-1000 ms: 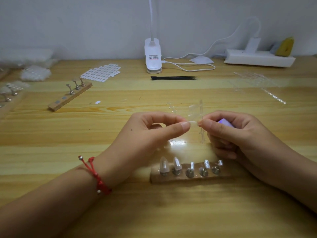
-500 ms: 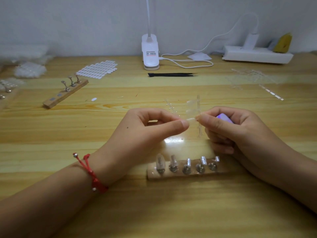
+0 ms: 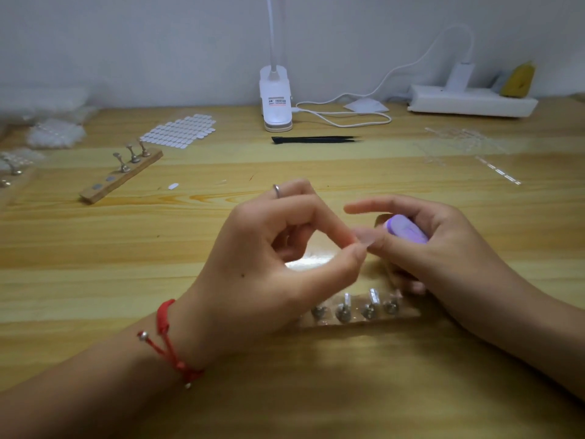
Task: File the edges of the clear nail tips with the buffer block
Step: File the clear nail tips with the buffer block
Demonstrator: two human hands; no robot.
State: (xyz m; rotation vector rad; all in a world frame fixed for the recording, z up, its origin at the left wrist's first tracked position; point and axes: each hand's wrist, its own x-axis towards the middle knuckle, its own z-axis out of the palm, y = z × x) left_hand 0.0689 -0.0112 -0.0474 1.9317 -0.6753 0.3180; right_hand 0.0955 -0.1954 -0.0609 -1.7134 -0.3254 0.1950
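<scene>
Above holder (image 3: 357,321) | left fingers (image 3: 345,264) pinch nail tip (image 3: 365,239) | right fingers (image 3: 392,247) grip buffer block (image 3: 406,231)

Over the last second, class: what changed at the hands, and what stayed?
The left hand turned and lifted, now pinching a single clear nail tip; the upright clear strip between the hands no longer shows. On the right hand the index finger straightened. Unchanged: it grips the purple buffer block; the wooden holder stays put.

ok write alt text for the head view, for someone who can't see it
A person's left hand pinches a clear nail tip beside the purple buffer block held in the right hand, above a wooden table. A nail stand lies nearer the person; black tweezers and a white lamp sit farther back.
</scene>
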